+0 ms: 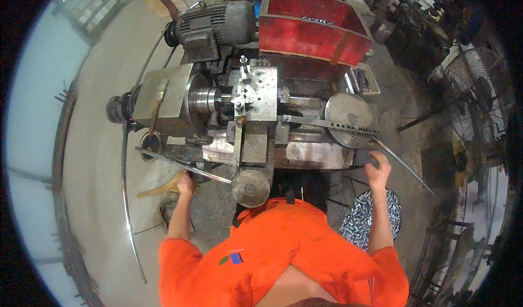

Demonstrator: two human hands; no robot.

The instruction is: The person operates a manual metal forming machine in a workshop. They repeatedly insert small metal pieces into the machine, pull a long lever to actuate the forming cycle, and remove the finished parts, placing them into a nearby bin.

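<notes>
A small metal lathe stands in front of me, its spindle facing a steel tool block. My left hand is low beside a yellowish tapered piece, perhaps a brush, under a slanting metal lever; its fingers are hidden, so I cannot tell whether it grips anything. My right hand is raised with thumb and fingers apart, curved and empty. Just beyond it are a long lever rod, a flat bar with holes and a large round disc. A smaller disc is close to my body.
Many small shiny metal pieces lie in a heap beneath my right forearm. Behind the lathe are an electric motor and a red box. A small pot stands left of the lathe, a caged fan at right. A long rod extends along the left.
</notes>
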